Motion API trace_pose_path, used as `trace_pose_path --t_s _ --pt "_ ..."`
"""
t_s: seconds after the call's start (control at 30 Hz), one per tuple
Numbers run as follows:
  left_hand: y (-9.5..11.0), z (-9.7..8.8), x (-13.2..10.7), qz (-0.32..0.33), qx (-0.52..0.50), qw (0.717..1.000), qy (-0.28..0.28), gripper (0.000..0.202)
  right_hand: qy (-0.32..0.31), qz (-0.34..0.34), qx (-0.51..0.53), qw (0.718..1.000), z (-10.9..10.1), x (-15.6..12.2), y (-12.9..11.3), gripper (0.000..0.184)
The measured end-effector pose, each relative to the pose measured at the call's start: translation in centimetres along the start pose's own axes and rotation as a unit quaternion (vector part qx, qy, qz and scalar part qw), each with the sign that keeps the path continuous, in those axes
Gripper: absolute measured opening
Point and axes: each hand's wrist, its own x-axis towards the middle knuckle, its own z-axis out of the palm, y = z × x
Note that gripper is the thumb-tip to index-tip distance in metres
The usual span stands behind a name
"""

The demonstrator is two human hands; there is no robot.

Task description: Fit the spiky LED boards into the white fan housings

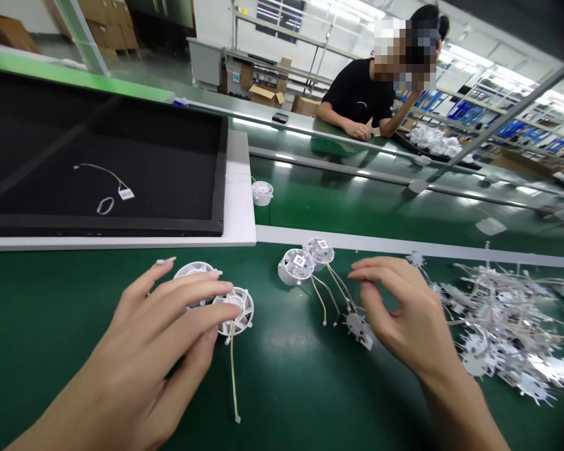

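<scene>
My left hand (164, 332) has its fingers stretched out, the fingertips over a white round fan (245, 316) lying on the green work surface. A yellow-and-white cable runs from this fan toward me. Behind it, a second white fan (188, 269) is partly hidden by my fingers. My right hand (404, 307) hovers with fingers loosely bent and nothing visible between them. Left of it stand two white fans, a nearer one (289, 270) and a farther one (326, 254), with square code labels and thin cables. A silvery star-shaped plate (357, 327) lies just below my right thumb.
A heap of star-shaped plates with cables (493, 313) spreads at the right. At the left sits a black tray (169, 227) on a white board (239, 219), holding a small cabled part. Another fan (262, 194) stands beyond. Across the bench a person (357, 94) leans forward.
</scene>
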Motion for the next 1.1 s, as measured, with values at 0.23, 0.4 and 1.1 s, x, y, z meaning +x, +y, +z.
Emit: trace_pose_path --t_s 0.23,0.4,1.1 --pt "-0.8 0.9 -0.2 0.029 0.102 0.993 -0.045 0.031 -0.134 0.025 0.011 0.991 -3.1 -0.9 1.7 0.020" --pt "-0.6 0.9 0.0 0.046 0.101 0.993 -0.049 0.029 -0.098 0.048 0.064 0.992 -3.7 -1.0 1.8 0.015" --pt "3.7 1.8 -0.5 0.085 -0.063 0.994 -0.023 0.029 -0.027 0.100 0.643 0.759 -1.3 -0.9 -7.9 0.025"
